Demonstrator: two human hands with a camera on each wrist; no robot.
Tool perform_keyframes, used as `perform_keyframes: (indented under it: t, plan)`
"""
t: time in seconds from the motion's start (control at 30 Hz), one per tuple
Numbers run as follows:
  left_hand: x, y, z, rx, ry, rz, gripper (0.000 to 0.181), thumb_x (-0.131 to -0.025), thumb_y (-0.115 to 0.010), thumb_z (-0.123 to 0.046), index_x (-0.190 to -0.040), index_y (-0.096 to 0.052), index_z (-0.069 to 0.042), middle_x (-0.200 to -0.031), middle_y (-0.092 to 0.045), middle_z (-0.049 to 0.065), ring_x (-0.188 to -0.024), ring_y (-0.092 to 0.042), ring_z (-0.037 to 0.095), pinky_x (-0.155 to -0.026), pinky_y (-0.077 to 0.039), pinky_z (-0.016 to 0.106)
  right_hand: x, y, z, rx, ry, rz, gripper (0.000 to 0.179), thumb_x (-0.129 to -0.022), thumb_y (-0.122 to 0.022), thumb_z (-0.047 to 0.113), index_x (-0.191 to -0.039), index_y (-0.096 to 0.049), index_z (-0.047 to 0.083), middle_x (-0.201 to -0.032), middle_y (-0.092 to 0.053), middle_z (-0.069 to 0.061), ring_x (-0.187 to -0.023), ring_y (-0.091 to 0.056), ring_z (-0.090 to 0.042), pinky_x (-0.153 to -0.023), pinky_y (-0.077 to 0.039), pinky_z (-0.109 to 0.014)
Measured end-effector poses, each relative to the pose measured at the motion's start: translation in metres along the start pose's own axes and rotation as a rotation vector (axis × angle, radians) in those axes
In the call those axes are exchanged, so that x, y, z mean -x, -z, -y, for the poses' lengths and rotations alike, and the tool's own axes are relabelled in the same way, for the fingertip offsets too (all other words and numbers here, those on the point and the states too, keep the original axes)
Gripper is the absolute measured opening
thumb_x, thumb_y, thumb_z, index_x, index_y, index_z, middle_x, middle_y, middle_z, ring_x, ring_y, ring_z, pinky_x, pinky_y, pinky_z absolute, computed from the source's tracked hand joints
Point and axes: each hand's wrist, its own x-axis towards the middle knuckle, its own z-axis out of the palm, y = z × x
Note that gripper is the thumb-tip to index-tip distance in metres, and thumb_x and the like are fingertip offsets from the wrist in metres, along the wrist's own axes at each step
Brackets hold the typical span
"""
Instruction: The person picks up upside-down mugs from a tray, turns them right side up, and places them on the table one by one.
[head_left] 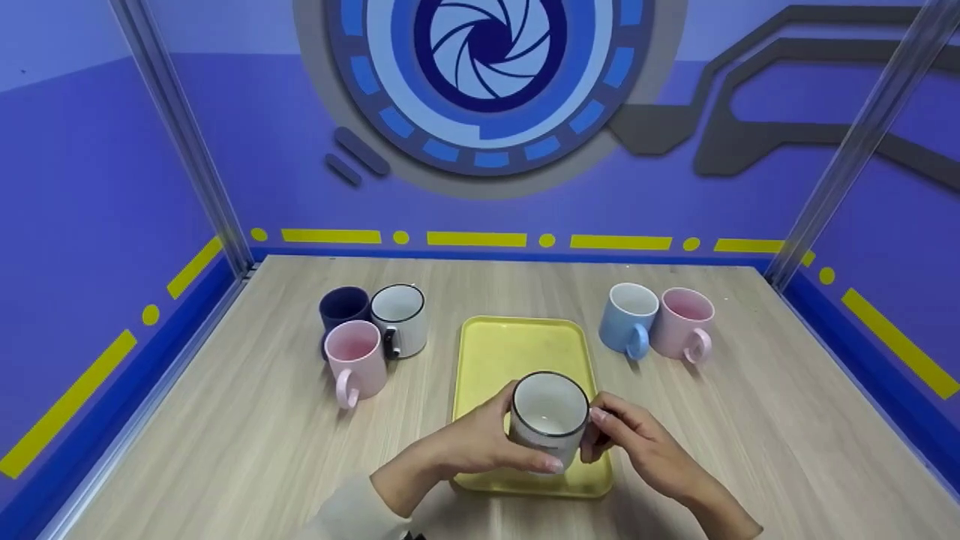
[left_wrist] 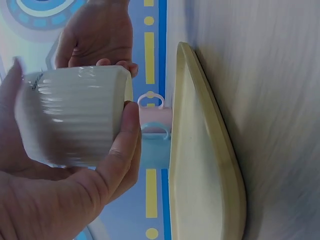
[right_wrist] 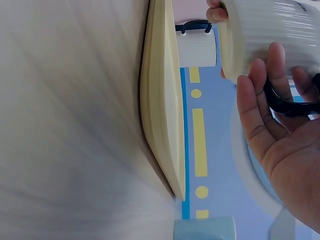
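Above the near half of a yellow tray (head_left: 521,345), a white mug (head_left: 550,409) with a dark rim and black handle (right_wrist: 290,106) is held upright, apart from the tray. My left hand (head_left: 487,442) grips its body from the left, thumb along the near side. On the other side, my right hand (head_left: 645,446) holds the mug at its handle, with the thumb near the rim. In the right wrist view, some right fingertips (right_wrist: 276,55) lie against the ribbed wall of the mug. The inside looks empty in the head view.
Left of the tray stand a dark blue mug (head_left: 345,304), a white mug with black handle (head_left: 409,330) and a pink mug (head_left: 364,371), close together. To the right, a light blue mug (head_left: 621,322) stands beside another pink mug (head_left: 675,334). Blue-purple walls (head_left: 247,150) enclose the wooden table (head_left: 787,420).
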Motion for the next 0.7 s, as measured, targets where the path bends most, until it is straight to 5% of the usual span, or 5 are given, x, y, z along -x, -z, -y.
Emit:
perform_keyframes:
  t: [0.1, 0.33, 0.53, 0.7]
  plan:
    - [0.0004, -0.0036, 0.0004, -0.006, 0.015, -0.043, 0.084, -0.074, -0.096, -0.029, -0.143, -0.047, -0.030, -0.134, -0.059, -0.007, -0.128, -0.051, 0.014, -0.121, -0.027, 0.050, -0.0013, -0.0012, 0.0002, -0.005, -0.024, -0.004, 0.030, -0.114, -0.035, 0.014, -0.105, -0.056, -0.006, -0.086, -0.061, -0.033, -0.081, -0.070, -0.016, -0.076, -0.061, -0.034]
    - [0.0005, -0.0058, 0.0016, 0.019, 0.040, -0.102, 0.079, -0.076, -0.094, -0.021, -0.142, -0.050, -0.026, -0.133, -0.060, -0.002, -0.126, -0.053, 0.018, -0.107, -0.047, 0.042, -0.0049, -0.0036, -0.0004, -0.028, -0.095, -0.020, 0.035, -0.114, -0.038, 0.021, -0.103, -0.055, -0.007, -0.085, -0.068, -0.018, -0.080, -0.070, -0.014, -0.076, -0.060, -0.032]
    - [-0.0007, -0.0066, 0.0031, -0.019, 0.030, -0.109, 0.079, -0.076, -0.094, -0.022, -0.142, -0.050, -0.029, -0.132, -0.062, -0.006, -0.127, -0.053, 0.016, -0.120, -0.030, 0.053, -0.0055, -0.0042, -0.0022, -0.027, -0.133, -0.037, 0.038, -0.114, -0.037, 0.025, -0.102, -0.053, -0.008, -0.085, -0.068, -0.007, -0.080, -0.069, -0.012, -0.077, -0.060, -0.030]
    - [-0.0017, -0.0079, 0.0056, -0.037, 0.013, -0.112, 0.081, -0.075, -0.095, -0.023, -0.142, -0.049, -0.030, -0.131, -0.062, -0.008, -0.126, -0.054, 0.015, -0.122, -0.027, 0.055, -0.0051, -0.0040, -0.0040, -0.012, -0.121, -0.045, 0.037, -0.114, -0.037, 0.023, -0.102, -0.054, -0.008, -0.087, -0.067, -0.008, -0.081, -0.069, -0.013, -0.077, -0.060, -0.031]
